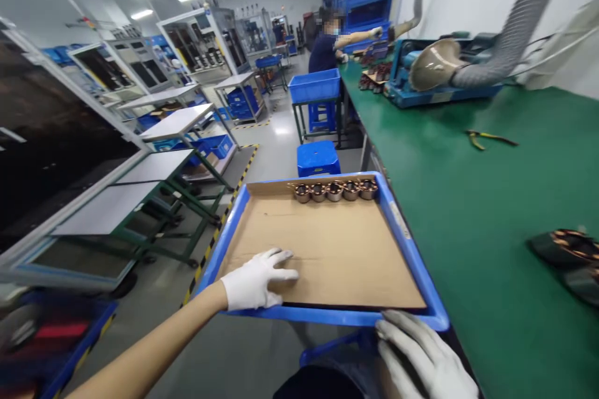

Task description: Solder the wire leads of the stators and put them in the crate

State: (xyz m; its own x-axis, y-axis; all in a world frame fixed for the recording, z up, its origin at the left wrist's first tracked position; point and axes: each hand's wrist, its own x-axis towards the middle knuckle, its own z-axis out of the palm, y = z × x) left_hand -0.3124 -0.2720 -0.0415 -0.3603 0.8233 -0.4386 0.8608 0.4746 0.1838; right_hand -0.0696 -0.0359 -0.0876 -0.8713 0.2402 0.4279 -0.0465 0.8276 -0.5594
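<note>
My left hand [259,277], in a white glove, is spread over the near left part of a cardboard sheet [327,249]. This sheet lines a shallow blue tray [397,218]. By the tray's near right corner is my right hand [423,355], also gloved, its fingers loosely stretched out with nothing visible in them. Whether it touches the rim I cannot tell. Along the tray's far edge stands a row of several ring-shaped copper-wound stators [334,191]. Blurred dark parts with copper windings [571,249] lie on the bench to the right.
A green workbench [468,199] runs along the right, bearing pliers [491,137] and a blue machine [440,96] with an extraction hose [510,43]. Beyond the tray are a blue stool [319,158] and blue bin [314,86]. A co-worker [322,50] reaches over the bench.
</note>
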